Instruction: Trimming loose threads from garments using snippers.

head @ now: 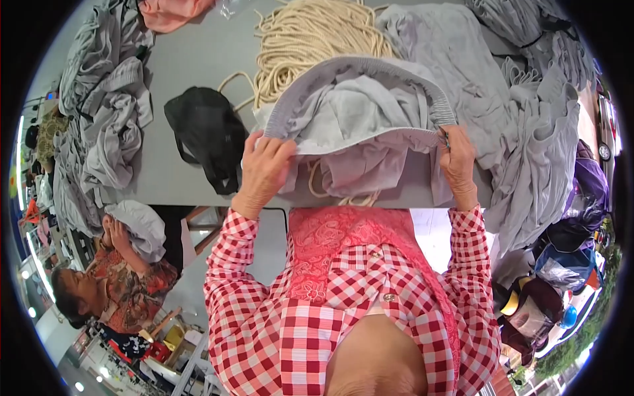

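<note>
A light grey garment (361, 106) with a gathered elastic waistband is stretched between my two hands over the table's front edge. My left hand (267, 163) grips the waistband at its left end, fingers folded over the rim. At the right end my right hand (454, 158) pinches the same band. The waistband opening faces me, and the garment's inside shows through it. Below the band, some grey cloth hangs onto the tabletop. Beige cord ends (359, 200) poke out under that cloth near the edge. Behind the garment lies a big bundle of beige cord (317, 37), partly covered by it.
A black cloth bag (205, 136) lies on the grey table (193, 54), left of my left hand. Piled grey garments (109, 114) line the left side; more grey garments (535, 143) drape over the right edge. A co-worker (124, 277) at the lower left holds grey cloth.
</note>
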Demonstrator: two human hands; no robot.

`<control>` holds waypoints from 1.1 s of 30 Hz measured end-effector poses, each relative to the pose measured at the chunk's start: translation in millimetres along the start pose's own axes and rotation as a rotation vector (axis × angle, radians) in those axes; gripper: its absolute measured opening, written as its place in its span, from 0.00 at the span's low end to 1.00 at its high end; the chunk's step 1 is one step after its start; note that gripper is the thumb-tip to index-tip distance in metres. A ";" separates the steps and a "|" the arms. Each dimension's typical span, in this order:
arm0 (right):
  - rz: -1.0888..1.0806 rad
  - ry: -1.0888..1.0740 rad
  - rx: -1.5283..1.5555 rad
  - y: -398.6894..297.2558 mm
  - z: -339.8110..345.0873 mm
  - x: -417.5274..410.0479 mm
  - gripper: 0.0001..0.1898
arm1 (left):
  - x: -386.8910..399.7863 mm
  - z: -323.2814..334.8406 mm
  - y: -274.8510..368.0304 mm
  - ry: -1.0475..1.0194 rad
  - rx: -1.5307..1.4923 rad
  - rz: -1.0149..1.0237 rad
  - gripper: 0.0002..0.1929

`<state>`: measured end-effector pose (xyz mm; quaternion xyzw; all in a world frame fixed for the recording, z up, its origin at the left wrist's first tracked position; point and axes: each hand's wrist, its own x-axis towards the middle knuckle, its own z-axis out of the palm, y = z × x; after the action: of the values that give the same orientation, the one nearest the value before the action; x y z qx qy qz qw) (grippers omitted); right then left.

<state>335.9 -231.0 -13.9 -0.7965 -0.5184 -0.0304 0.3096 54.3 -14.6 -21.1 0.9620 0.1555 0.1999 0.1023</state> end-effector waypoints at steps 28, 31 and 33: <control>-0.236 -0.021 -0.086 -12.7 50.7 89.5 0.11 | 83.2 39.9 -10.2 -0.050 -0.712 -0.399 0.08; -0.124 -0.199 0.256 -21.3 14.7 93.8 0.11 | 81.6 -5.3 4.6 -0.259 -1.180 -0.556 0.08; 0.023 -0.381 0.464 -32.8 -18.2 95.6 0.12 | 72.3 -19.4 10.0 -0.274 -1.269 -0.563 0.08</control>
<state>357.2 -154.4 51.2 -0.7017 -0.5512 0.2426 0.3807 111.9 3.2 24.5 0.6565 0.2374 0.0952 0.7096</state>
